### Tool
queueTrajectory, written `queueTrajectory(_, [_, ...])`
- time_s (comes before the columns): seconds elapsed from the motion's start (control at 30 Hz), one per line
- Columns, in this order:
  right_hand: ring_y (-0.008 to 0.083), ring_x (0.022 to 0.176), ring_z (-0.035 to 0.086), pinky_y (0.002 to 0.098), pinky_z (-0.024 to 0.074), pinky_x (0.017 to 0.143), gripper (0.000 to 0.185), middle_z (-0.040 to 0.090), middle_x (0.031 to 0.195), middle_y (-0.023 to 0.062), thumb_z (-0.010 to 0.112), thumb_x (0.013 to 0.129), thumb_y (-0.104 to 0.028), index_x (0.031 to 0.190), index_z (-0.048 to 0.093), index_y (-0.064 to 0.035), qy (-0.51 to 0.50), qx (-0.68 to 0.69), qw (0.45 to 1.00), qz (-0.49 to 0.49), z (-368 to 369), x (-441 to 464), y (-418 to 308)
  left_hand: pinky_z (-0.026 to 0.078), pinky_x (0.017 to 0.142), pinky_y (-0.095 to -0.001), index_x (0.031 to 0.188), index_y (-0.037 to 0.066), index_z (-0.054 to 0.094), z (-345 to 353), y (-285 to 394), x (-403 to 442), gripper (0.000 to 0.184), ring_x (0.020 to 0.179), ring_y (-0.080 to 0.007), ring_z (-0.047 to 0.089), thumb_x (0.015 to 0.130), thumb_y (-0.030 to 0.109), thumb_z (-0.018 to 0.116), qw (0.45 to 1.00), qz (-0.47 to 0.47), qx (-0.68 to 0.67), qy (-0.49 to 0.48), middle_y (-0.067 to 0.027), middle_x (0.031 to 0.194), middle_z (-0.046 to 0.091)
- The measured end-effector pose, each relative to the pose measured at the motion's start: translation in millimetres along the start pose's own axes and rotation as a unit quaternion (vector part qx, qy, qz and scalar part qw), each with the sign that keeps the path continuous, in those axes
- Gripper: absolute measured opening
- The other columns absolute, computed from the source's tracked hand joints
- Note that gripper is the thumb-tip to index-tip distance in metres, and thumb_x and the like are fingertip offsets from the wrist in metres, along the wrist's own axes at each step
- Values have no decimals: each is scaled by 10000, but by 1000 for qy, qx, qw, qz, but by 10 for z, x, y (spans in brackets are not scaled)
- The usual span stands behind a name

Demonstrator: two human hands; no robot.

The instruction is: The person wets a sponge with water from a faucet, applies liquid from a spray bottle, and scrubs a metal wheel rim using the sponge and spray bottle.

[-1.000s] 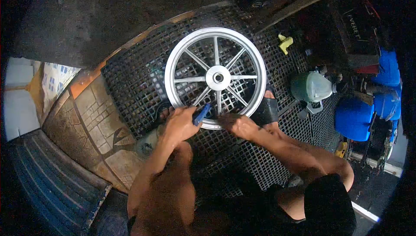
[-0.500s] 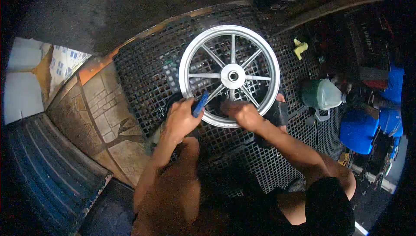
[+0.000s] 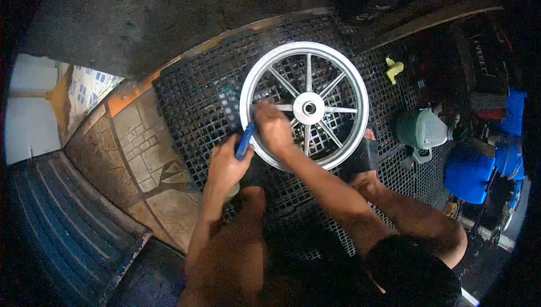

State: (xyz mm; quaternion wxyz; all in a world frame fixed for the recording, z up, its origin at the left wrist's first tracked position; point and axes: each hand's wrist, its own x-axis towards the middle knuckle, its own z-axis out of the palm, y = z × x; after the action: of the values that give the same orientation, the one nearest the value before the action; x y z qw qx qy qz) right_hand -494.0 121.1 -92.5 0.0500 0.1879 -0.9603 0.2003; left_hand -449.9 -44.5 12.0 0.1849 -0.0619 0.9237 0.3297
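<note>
A silver spoked wheel rim lies flat on a black grid mat. My left hand is closed on a blue tool at the rim's lower left edge. Over the left side of the rim, beside a spoke, is my right hand. Its fingers are smeared by motion, and whether they hold anything cannot be made out. The hub shows at the wheel's centre.
A yellow object lies on the mat at the right. Beyond it stand a greenish jug and blue containers. Stone-patterned tiles and a ribbed blue panel are at the left. My feet flank the wheel.
My right hand has moved left along the wheel, from its lower edge to its left side. The wheel appears farther right in view. My left hand still holds the blue tool.
</note>
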Motion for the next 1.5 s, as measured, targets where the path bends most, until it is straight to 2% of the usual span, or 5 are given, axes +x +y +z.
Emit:
queueTrajectory(0.1, [348, 1081, 642, 448, 516, 935, 419, 654, 1145, 239, 558, 819, -141, 1209, 594, 8, 97, 66, 992, -44, 157, 28, -93, 488, 859, -492, 1082, 38, 640, 18, -171, -59, 442, 921, -448, 627, 845, 410, 678, 998, -40, -31, 34, -230, 946, 683])
queueTrajectory(0.23, [307, 1098, 643, 362, 543, 910, 468, 624, 1259, 162, 537, 808, -20, 1268, 602, -79, -381, -94, 919, -32, -438, -89, 310, 503, 706, -448, 995, 27, 639, -145, -30, -85, 366, 750, -425, 635, 850, 358, 701, 995, 56, -78, 25, -206, 828, 664])
queueTrajectory(0.63, [365, 866, 606, 457, 525, 734, 252, 622, 913, 192, 546, 804, -51, 1048, 610, -49, 17, -45, 998, 40, -932, -479, 918, 471, 903, -463, 1057, 30, 613, 2, 259, -62, 339, 1025, -427, 583, 820, 257, 698, 981, 163, -52, -92, -216, 1062, 636])
queueTrajectory(1.1, [469, 657, 640, 561, 486, 590, 275, 644, 740, 272, 577, 883, -89, 1116, 439, -37, -61, -76, 958, 270, -783, -313, 591, 461, 949, -507, 1212, 19, 572, 68, 265, -47, 495, 1106, -449, 560, 798, 257, 704, 987, 126, -52, -81, -239, 1192, 593])
queueTrajectory(1.5, [423, 652, 657, 509, 534, 576, 363, 648, 720, 231, 490, 923, -123, 1275, 427, -60, -384, -120, 913, -62, -1575, 121, 812, 494, 655, -357, 977, 2, 647, -933, 254, 265, 244, 671, -296, 629, 870, 217, 691, 962, 129, -185, 156, -155, 830, 653])
